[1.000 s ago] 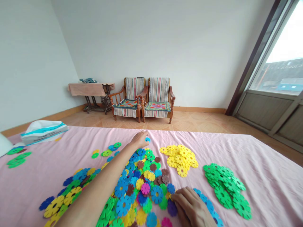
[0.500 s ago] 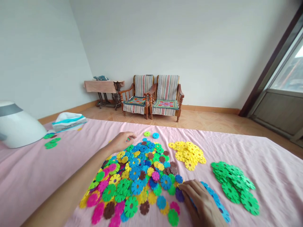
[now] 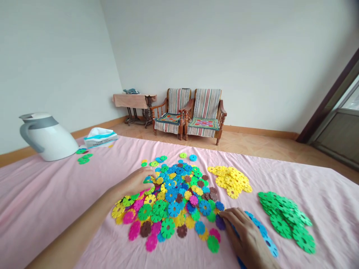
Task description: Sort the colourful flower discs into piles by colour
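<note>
Curled loosely, the left hand [image 3: 137, 182] rests on the left edge of the mixed pile of flower-shaped plastic discs [image 3: 175, 196]. A teal disc [image 3: 147, 180] shows right at its fingertips, but from my feed I cannot tell whether that hand has hold of it. The right hand [image 3: 243, 235] lies with its fingers extended and slightly spread, holding nothing that I can see. Its fingertips [image 3: 226, 213] touch a purple disc [image 3: 220, 222] at the lower right edge of the pile.

A curved row of blue discs [image 3: 262, 230] runs just beside the right hand, to the side away from the pile. Further right I read a separate heap of green discs [image 3: 284, 220], and a heap of yellow discs [image 3: 230, 181] sits just beyond the mixed pile, nearly touching it. Two loose discs, one green [image 3: 183, 155] and one blue [image 3: 192, 157], lie apart on the far side.

All of this sits on a pink sheet [image 3: 42, 194]. Toward its far left corner I have a white jug with a grey band [image 3: 47, 137], a tissue packet [image 3: 100, 138] and a small cluster of green discs [image 3: 83, 158]. Past the sheet, two wooden armchairs with striped covers [image 3: 190, 112] stand against the wall, beside a cloth-draped treadle table [image 3: 134, 101].
</note>
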Demonstrator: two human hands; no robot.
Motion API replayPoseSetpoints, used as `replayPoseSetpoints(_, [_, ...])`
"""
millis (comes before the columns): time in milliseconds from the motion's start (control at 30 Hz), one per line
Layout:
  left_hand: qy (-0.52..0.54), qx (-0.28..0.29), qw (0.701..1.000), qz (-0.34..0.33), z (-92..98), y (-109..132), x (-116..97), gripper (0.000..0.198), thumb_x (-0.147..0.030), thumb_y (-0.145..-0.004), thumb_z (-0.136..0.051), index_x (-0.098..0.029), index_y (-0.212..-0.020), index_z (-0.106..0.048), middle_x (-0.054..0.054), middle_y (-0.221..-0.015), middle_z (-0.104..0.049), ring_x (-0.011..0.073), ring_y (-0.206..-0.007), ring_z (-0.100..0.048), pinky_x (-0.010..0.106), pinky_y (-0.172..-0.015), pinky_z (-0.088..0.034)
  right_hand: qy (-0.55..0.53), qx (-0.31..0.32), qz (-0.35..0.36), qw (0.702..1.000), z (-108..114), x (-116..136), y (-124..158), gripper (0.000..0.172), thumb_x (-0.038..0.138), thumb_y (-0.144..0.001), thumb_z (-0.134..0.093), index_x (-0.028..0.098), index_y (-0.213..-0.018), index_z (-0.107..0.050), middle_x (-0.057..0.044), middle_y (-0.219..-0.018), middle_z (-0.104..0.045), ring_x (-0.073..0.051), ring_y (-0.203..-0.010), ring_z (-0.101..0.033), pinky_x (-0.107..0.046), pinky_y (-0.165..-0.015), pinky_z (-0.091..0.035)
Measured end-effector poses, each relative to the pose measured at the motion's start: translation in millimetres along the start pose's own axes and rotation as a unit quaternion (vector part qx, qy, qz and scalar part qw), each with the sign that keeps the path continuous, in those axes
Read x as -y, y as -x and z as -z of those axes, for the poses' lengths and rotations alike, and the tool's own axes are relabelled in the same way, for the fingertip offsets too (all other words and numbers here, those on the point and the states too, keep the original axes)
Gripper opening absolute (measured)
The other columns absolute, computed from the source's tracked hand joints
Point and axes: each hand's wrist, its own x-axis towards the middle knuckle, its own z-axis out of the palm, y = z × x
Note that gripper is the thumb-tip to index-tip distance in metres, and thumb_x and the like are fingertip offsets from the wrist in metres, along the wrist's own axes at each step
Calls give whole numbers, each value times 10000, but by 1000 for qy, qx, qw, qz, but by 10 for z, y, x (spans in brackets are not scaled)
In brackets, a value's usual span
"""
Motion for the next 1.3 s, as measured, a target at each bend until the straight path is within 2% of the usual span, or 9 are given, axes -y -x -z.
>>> replayPoseSetpoints(100, [-41,26,999,5,17,127,-11,317,-244,-693,-590,-216,-1005,-641,44,-976,-601,230,-995,-543,288,-878,-418,2,4,-1,1000,-17,-10,15,216,221,-945,-415,229,-1011,-621,-57,-936,-654,-170,-838,-622,-282,-756,-505])
replayPoseSetpoints(233, [-76,57,995,15,8,144,14,381,-165,-627,-578,-205,-1004,-622,54,-985,-569,239,-989,-531,292,-862,-425,3,13,-7,1000,-32,-19,16,212,217,-946,-419,228,-1018,-618,-58,-942,-648,-171,-848,-617,-286,-768,-500])
replayPoseSetpoints(433, [-79,40,996,-11,-97,-56,28,273,-181,-605,-589,-189,-878,-592,48,-924,-572,233,-916,-542,298,-806,-431,7,25,-14,1000,-24,-3,3,219,203,-950,-401,227,-998,-614,-52,-924,-638,-168,-839,-610,-286,-759,-497])
replayPoseSetpoints(600, [10,19,999,-35,-147,-305,-207,253,-221,-633,-608,-179,-882,-603,16,-830,-602,175,-770,-572,248,-696,-441,7,21,-5,1000,-43,-37,15,210,186,-948,-398,218,-1009,-596,-51,-922,-634,-161,-833,-607,-280,-754,-495])
replayPoseSetpoints(700, [61,2,997,-53,-113,-472,-389,339,-224,-645,-623,-183,-982,-626,17,-891,-642,165,-798,-594,240,-722,-454,11,10,5,1000,-41,-36,-1,200,176,-939,-411,221,-1009,-594,-46,-909,-638,-160,-818,-610,-272,-736,-497])
replayPoseSetpoints(800, [83,-22,995,-55,-85,-691,-459,387,-221,-646,-636,-184,-1031,-636,19,-934,-663,160,-816,-606,232,-729,-463,15,-2,14,1000,-25,-17,-23,200,168,-935,-413,225,-988,-597,-41,-885,-641,-154,-795,-615,-260,-722,-500])
replayPoseSetpoints(1100, [25,-101,992,75,-248,-1648,-175,295,-240,-641,-699,-146,-917,-654,26,-829,-641,179,-789,-601,235,-673,-442,26,8,24,999,-53,-65,-30,182,146,-921,-445,234,-997,-585,-30,-897,-645,-140,-825,-624,-229,-764,-496])
replayPoseSetpoints(1233, [-5,-99,989,110,-339,-1945,-100,224,-231,-673,-721,-151,-870,-650,41,-876,-646,208,-877,-604,263,-733,-451,45,9,42,998,-124,-141,-21,179,140,-914,-458,234,-1004,-581,-34,-891,-647,-147,-817,-628,-229,-754,-500])
replayPoseSetpoints(1300, [-16,-80,989,121,-386,-2040,-79,234,-257,-730,-714,-147,-923,-643,51,-944,-644,213,-920,-602,301,-785,-474,55,5,51,997,-164,-187,-13,183,142,-917,-451,235,-1008,-580,-40,-889,-647,-153,-812,-629,-236,-743,-503])
